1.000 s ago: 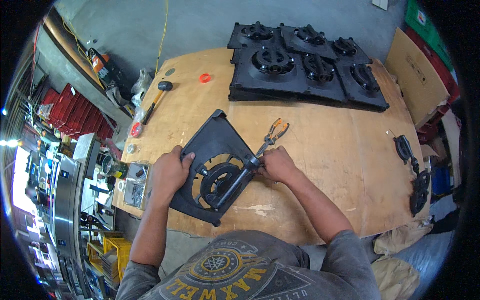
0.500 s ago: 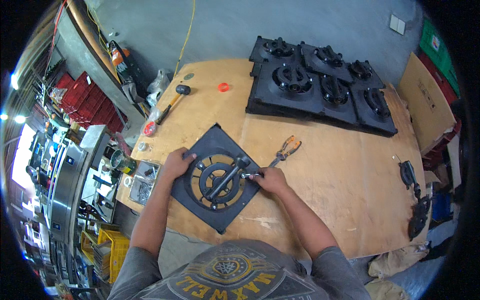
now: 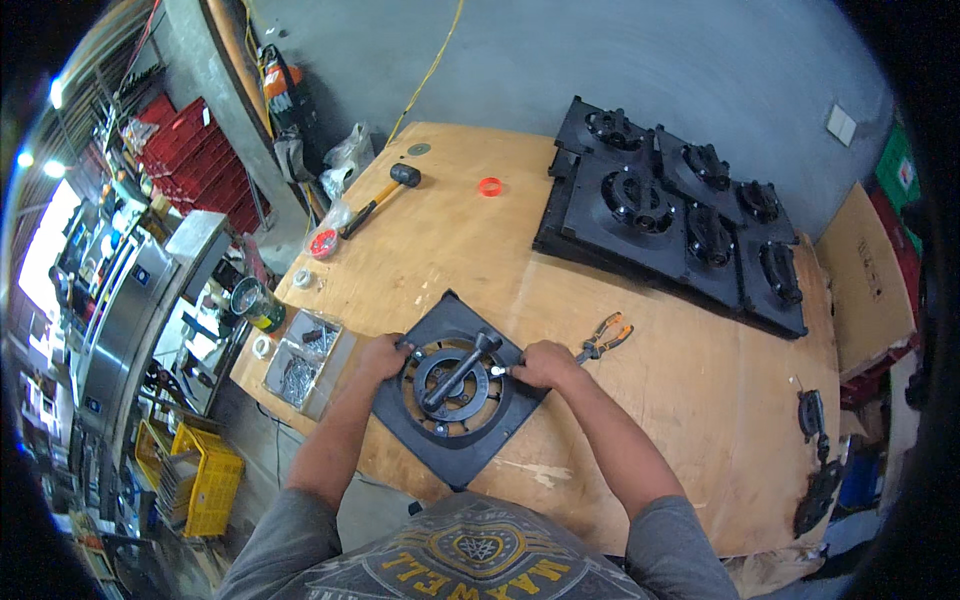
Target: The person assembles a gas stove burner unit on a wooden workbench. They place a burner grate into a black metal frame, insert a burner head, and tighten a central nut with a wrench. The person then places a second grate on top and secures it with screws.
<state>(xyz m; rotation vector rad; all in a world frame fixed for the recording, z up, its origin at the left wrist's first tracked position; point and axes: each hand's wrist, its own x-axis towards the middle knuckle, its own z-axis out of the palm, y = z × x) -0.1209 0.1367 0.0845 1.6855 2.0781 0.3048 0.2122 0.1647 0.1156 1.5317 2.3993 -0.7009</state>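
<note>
At mid-frame, the left hand [image 3: 383, 358] grips a black plate [image 3: 465, 450]. What the right hand [image 3: 545, 364] grasps, I can't tell

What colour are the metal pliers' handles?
The metal pliers' handles are orange and black, showing best in the head view.

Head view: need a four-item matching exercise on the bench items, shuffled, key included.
1. Pliers
2. Mallet
3. Small ring
4. Nearest burner plate

A. Red
B. Between the left hand and the right hand
C. Orange on the handles
D. Black head

Pairs: 1-C, 2-D, 3-A, 4-B
</note>
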